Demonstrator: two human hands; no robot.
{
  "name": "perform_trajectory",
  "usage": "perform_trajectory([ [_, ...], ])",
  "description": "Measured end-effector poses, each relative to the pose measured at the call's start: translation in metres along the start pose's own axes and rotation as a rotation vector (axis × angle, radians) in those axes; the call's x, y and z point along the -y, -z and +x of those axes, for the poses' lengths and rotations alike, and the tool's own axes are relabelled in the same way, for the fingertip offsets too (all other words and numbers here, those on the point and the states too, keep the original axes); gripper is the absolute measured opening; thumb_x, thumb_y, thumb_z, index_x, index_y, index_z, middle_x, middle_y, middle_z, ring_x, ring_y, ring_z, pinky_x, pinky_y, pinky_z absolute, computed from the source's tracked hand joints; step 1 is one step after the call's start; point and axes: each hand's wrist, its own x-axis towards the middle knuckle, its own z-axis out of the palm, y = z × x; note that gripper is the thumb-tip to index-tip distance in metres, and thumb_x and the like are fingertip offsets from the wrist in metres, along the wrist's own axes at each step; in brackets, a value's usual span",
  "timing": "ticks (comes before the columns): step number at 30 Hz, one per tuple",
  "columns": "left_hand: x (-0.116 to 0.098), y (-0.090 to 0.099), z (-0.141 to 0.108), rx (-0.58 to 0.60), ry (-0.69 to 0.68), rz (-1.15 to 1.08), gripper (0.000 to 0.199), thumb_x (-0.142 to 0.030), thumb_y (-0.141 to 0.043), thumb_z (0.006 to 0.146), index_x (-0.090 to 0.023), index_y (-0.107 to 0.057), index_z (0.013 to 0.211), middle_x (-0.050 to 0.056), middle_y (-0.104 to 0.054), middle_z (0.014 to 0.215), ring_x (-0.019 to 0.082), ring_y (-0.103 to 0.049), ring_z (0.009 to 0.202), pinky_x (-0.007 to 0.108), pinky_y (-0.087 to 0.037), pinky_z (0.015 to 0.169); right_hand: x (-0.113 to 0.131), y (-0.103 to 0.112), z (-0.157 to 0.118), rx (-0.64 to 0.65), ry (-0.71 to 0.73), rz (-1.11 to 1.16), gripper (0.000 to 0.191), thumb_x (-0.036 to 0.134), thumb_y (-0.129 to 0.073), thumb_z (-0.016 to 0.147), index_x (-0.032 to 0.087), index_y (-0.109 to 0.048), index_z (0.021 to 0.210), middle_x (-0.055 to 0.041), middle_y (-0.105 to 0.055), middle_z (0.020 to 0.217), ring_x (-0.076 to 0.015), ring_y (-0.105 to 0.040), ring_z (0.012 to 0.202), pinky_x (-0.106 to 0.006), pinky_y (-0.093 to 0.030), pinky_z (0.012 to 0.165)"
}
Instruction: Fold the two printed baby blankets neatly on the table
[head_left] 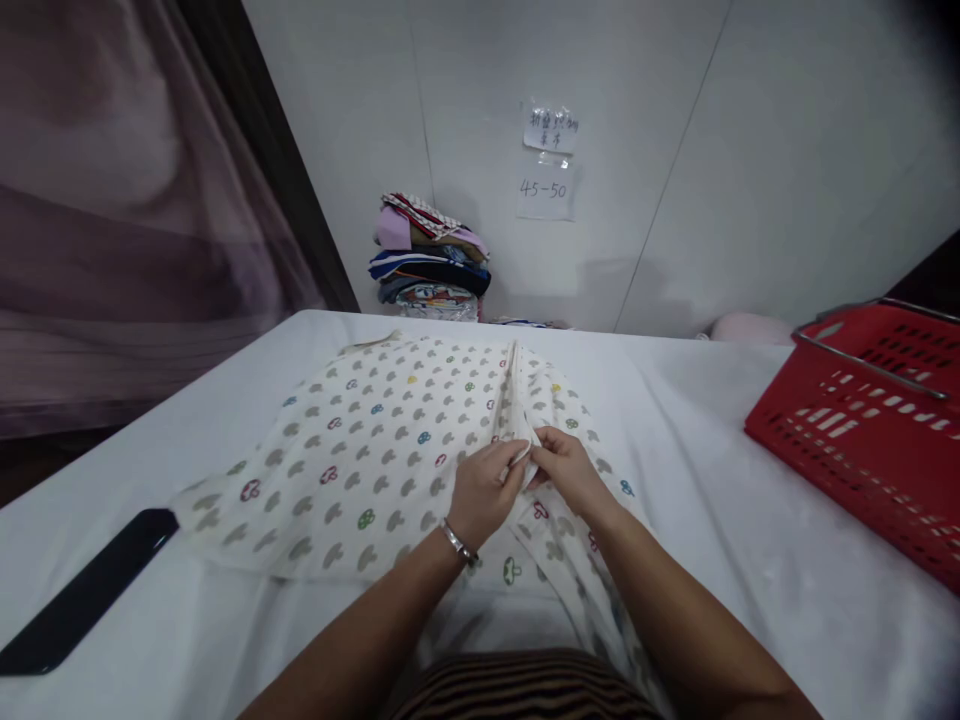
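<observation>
A cream cloth (397,440) printed with grey and coloured mushrooms is spread over the white-covered table, its right part bunched and folded. My left hand (487,485), with a bracelet at the wrist, pinches a raised fold of this cloth. Close beside it, my right hand (568,467) pinches the same fold, the fingertips of both hands nearly meeting. From the grip, the lifted ridge runs toward the far edge of the cloth. Below the hands, the right part of the cloth hangs toward my body.
A red plastic basket (862,430) with a metal handle stands on the right. On the left lies a long black flat object (90,590). A stack of folded textiles (431,255) rises beyond the table's far edge (630,335), near a wall with paper notes (546,190).
</observation>
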Motion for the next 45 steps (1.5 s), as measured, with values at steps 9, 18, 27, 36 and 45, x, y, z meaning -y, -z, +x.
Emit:
perform_trajectory([
  [9, 0.002, -0.008, -0.012, -0.105, 0.141, 0.021, 0.017, -0.024, -0.055, 0.084, -0.020, -0.055, 0.101, -0.002, -0.061, 0.070, 0.012, -0.060, 0.067, 0.024, -0.048, 0.064, -0.004, 0.005, 0.004, 0.000, -0.049, 0.022, 0.020, 0.037, -0.063, 0.067, 0.018, -0.056, 0.071, 0.0041, -0.058, 0.055, -0.0115, -0.054, 0.045, -0.024, -0.050, 0.043],
  [18, -0.005, -0.004, -0.012, 0.119, -0.266, 0.300, 0.025, -0.014, -0.044, 0.086, -0.018, -0.057, 0.107, 0.006, -0.063, 0.082, 0.018, -0.056, 0.081, 0.033, -0.045, 0.074, -0.001, 0.007, 0.004, 0.032, -0.043, -0.024, 0.014, 0.031, -0.059, 0.066, 0.018, -0.055, 0.066, 0.0051, -0.055, 0.054, -0.0090, -0.051, 0.044, -0.020, -0.047, 0.040],
  [27, 0.000, -0.010, -0.020, 0.007, -0.261, 0.240, 0.023, -0.016, -0.048, 0.084, -0.016, -0.050, 0.107, 0.009, -0.061, 0.091, 0.020, -0.056, 0.091, 0.035, -0.047, 0.080, -0.003, 0.010, 0.003, 0.097, -0.098, -0.028, 0.019, 0.037, -0.060, 0.068, 0.017, -0.059, 0.068, 0.0036, -0.057, 0.055, -0.0098, -0.053, 0.045, -0.022, -0.048, 0.042],
  [36, -0.009, -0.008, -0.017, 0.182, -0.294, 0.219, 0.015, -0.017, -0.044, 0.086, -0.017, -0.056, 0.093, 0.007, -0.060, 0.082, 0.020, -0.054, 0.087, 0.037, -0.045, 0.081, 0.006, 0.006, -0.002, 0.070, -0.049, -0.095, 0.028, 0.041, -0.055, 0.074, 0.018, -0.053, 0.059, 0.0055, -0.046, 0.048, -0.0091, -0.044, 0.045, -0.020, -0.038, 0.040],
  [45, -0.010, -0.010, -0.021, 0.198, -0.265, 0.167, 0.022, -0.016, -0.043, 0.086, -0.017, -0.058, 0.102, 0.009, -0.061, 0.091, 0.020, -0.055, 0.089, 0.037, -0.046, 0.078, -0.003, 0.010, 0.000, 0.148, 0.017, -0.118, 0.021, 0.038, -0.061, 0.071, 0.018, -0.059, 0.068, 0.0051, -0.051, 0.056, -0.0084, -0.045, 0.050, -0.019, -0.038, 0.045],
])
